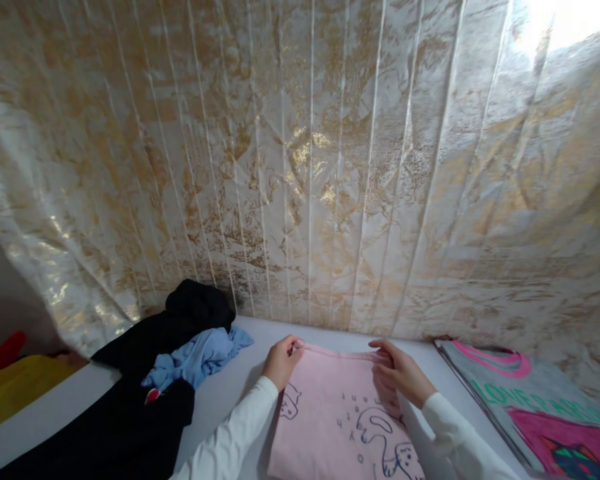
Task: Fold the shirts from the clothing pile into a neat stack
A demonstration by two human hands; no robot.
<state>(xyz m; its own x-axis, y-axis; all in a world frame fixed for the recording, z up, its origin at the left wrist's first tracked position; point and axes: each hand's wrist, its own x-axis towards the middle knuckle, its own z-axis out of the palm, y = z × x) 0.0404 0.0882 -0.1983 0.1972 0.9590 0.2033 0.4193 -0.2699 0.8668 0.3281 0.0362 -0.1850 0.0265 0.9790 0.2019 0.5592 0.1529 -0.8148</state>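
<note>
A pink shirt [325,407] with dark line drawings of cats and scattered letters lies in front of me on the white surface, its sides straight as if folded. At its far left corner, my left hand [283,362] is closed in a pinch on the edge. My right hand [404,373] grips the far right corner, with its index finger reaching along the top edge and the other fingers over the fabric. Between the two hands the far edge is held fairly straight. The near end of the shirt runs out of view.
Crumpled black clothing [145,413] and a light blue garment [200,357] lie to the left. Folded grey shirts [545,380] with pink trim are on the right. Yellow cloth [25,390] and a red item [3,353] sit far left. A gold-and-silver curtain [300,167] hangs behind.
</note>
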